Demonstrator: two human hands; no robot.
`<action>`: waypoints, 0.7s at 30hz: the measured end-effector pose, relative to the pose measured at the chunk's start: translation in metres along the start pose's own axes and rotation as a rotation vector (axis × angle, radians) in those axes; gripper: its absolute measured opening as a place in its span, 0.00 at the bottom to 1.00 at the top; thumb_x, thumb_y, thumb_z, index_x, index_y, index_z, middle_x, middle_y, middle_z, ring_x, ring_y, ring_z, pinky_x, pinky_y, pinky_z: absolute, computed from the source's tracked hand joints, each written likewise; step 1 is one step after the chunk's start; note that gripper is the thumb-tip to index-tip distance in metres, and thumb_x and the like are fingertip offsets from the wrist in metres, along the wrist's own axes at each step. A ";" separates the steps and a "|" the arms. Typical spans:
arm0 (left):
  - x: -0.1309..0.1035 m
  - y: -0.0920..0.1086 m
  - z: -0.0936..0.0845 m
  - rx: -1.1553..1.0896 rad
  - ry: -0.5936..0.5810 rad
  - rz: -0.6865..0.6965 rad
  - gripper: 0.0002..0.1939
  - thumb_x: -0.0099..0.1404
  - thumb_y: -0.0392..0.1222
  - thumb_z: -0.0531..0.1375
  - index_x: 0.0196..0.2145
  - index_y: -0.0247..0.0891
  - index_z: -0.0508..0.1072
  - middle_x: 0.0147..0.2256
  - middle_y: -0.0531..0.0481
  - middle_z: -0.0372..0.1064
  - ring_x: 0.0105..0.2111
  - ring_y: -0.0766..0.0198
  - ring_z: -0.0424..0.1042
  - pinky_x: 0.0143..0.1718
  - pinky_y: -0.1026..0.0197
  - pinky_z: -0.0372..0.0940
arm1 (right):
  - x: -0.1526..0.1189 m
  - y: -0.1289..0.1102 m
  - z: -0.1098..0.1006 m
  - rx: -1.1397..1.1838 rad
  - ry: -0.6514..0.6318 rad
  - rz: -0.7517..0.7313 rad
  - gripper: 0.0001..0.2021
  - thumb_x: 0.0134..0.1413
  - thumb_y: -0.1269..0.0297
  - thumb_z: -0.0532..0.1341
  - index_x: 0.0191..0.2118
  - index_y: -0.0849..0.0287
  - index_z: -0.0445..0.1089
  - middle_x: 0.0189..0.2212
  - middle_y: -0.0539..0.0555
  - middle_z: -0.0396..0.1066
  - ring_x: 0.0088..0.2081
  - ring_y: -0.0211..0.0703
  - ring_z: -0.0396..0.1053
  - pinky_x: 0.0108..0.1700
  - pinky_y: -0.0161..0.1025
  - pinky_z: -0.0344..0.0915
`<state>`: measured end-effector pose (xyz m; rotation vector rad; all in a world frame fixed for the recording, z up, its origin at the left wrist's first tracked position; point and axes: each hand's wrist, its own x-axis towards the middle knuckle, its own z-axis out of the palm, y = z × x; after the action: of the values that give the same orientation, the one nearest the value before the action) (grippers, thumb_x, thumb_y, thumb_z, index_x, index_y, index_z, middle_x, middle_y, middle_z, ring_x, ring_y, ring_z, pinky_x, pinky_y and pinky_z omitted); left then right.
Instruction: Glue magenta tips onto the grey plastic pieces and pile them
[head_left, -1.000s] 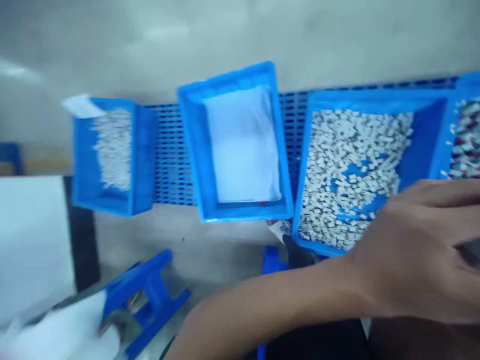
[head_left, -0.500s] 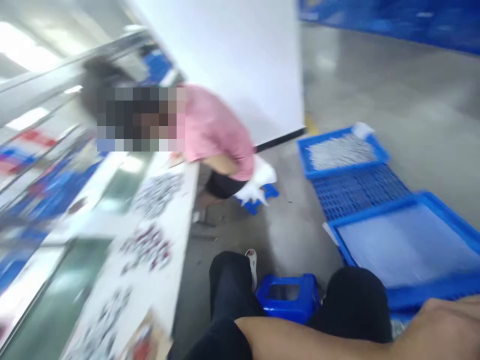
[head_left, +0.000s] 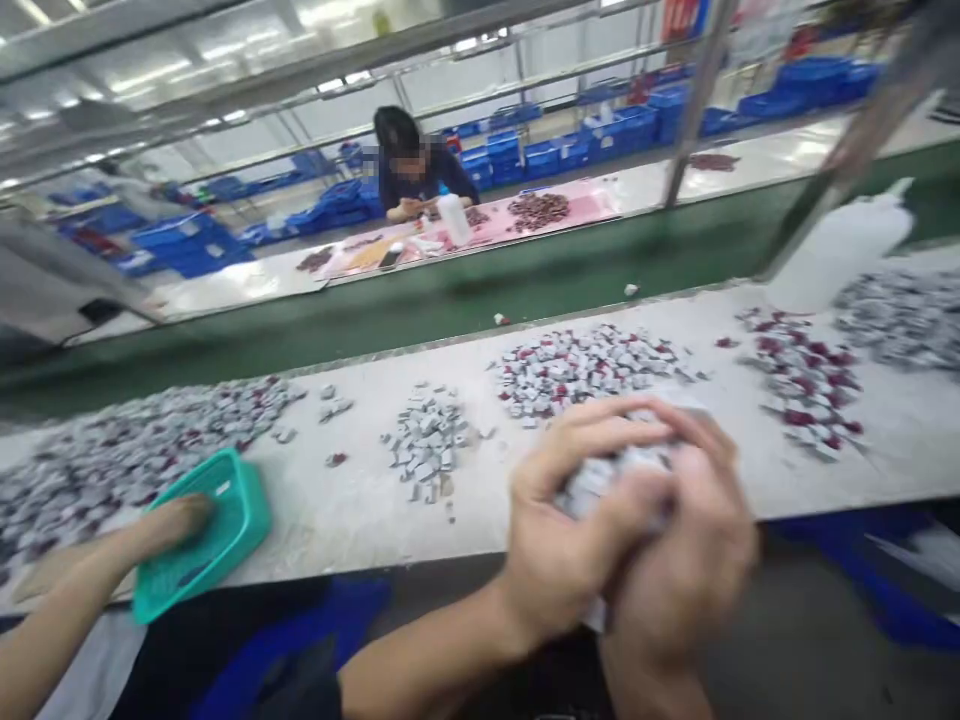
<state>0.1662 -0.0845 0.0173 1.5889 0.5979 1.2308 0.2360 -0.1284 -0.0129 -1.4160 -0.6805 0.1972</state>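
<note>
My left hand [head_left: 559, 530] and my right hand [head_left: 679, 560] are cupped together above the front of the white table [head_left: 465, 530]. Between the palms they hold a heap of small whitish-grey pieces [head_left: 589, 485], partly hidden by the fingers. What the pieces are exactly is too blurred to tell. Just behind my hands lies a pile of white and dark-red pieces [head_left: 577, 365]. A smaller pile of grey-white pieces [head_left: 427, 440] is to their left. Another red-and-white pile [head_left: 814, 385] lies to their right.
At the left, a co-worker's hand [head_left: 184, 520] is inside a teal basket [head_left: 255, 510], beside a long pile of pieces [head_left: 150, 430]. A white bottle [head_left: 832, 250] stands at the right. A green strip [head_left: 390, 335] runs behind the table; a person [head_left: 431, 175] sits beyond it.
The view has swung from the aisle with blue trays and a person in pink to the table. Both my hands now show, cupped around small pieces; before, one arm crossed the lower right.
</note>
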 end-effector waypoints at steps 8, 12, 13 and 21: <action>0.023 -0.109 -0.144 0.283 0.497 -0.182 0.22 0.76 0.64 0.69 0.50 0.44 0.88 0.55 0.42 0.88 0.60 0.43 0.85 0.65 0.40 0.80 | -0.025 0.072 0.208 0.210 -0.345 0.253 0.19 0.75 0.58 0.55 0.49 0.55 0.86 0.56 0.67 0.82 0.63 0.61 0.79 0.69 0.61 0.77; 0.024 -0.143 -0.162 0.353 0.541 -0.190 0.20 0.75 0.61 0.69 0.50 0.42 0.86 0.54 0.41 0.88 0.58 0.44 0.86 0.64 0.43 0.79 | -0.030 0.106 0.230 0.136 -0.383 0.225 0.18 0.73 0.62 0.56 0.47 0.55 0.86 0.53 0.65 0.83 0.59 0.58 0.80 0.66 0.57 0.79; 0.024 -0.147 -0.163 0.381 0.554 -0.184 0.19 0.76 0.59 0.68 0.50 0.42 0.86 0.55 0.41 0.87 0.59 0.45 0.85 0.65 0.43 0.78 | -0.032 0.111 0.228 0.116 -0.393 0.212 0.17 0.73 0.62 0.57 0.48 0.55 0.86 0.53 0.64 0.83 0.59 0.57 0.80 0.66 0.56 0.78; 0.037 -0.157 -0.167 0.527 0.543 -0.090 0.13 0.77 0.48 0.62 0.47 0.41 0.85 0.54 0.41 0.86 0.63 0.49 0.81 0.71 0.47 0.71 | -0.026 0.117 0.219 -0.069 -0.470 0.065 0.15 0.76 0.69 0.61 0.55 0.54 0.86 0.59 0.61 0.81 0.67 0.56 0.75 0.75 0.56 0.69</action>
<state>0.0553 0.0739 -0.1118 1.6115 1.4187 1.5263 0.1275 0.0626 -0.1310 -1.4712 -1.0328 0.5744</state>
